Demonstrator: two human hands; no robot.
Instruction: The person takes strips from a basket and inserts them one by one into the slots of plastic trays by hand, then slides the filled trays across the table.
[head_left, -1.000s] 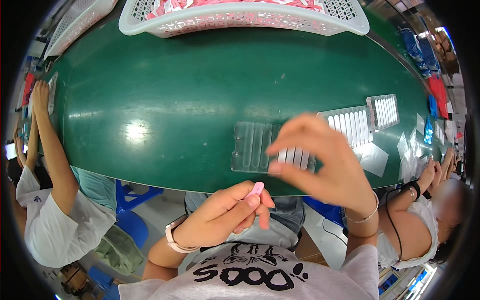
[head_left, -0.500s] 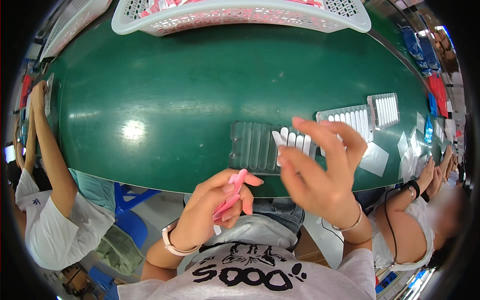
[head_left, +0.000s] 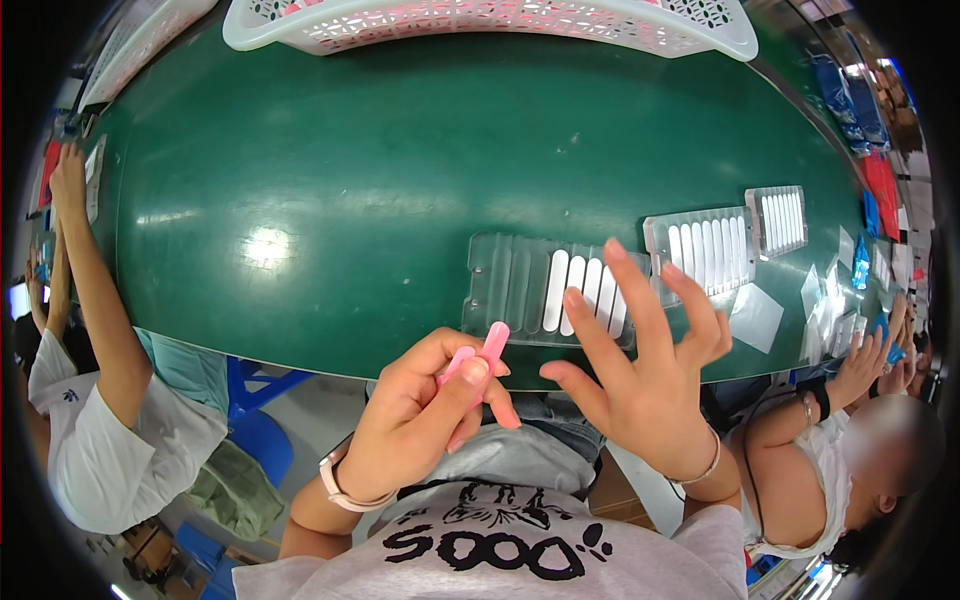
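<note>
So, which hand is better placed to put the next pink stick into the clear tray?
Probably the left hand: it already holds pink sticks close to the tray's near edge. The right hand is open and holds nothing, its fingers over the filled white slots.

Left hand (head_left: 425,415) pinched closed, right hand (head_left: 640,380) splayed.

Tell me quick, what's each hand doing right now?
Left hand: closed on small pink sticks.
Right hand: open, fingers spread, holding nothing, over the clear ridged tray.

The left hand (head_left: 420,420) pinches pink sticks (head_left: 478,355) beside the right hand (head_left: 645,385), spread above a clear tray (head_left: 510,285).
</note>
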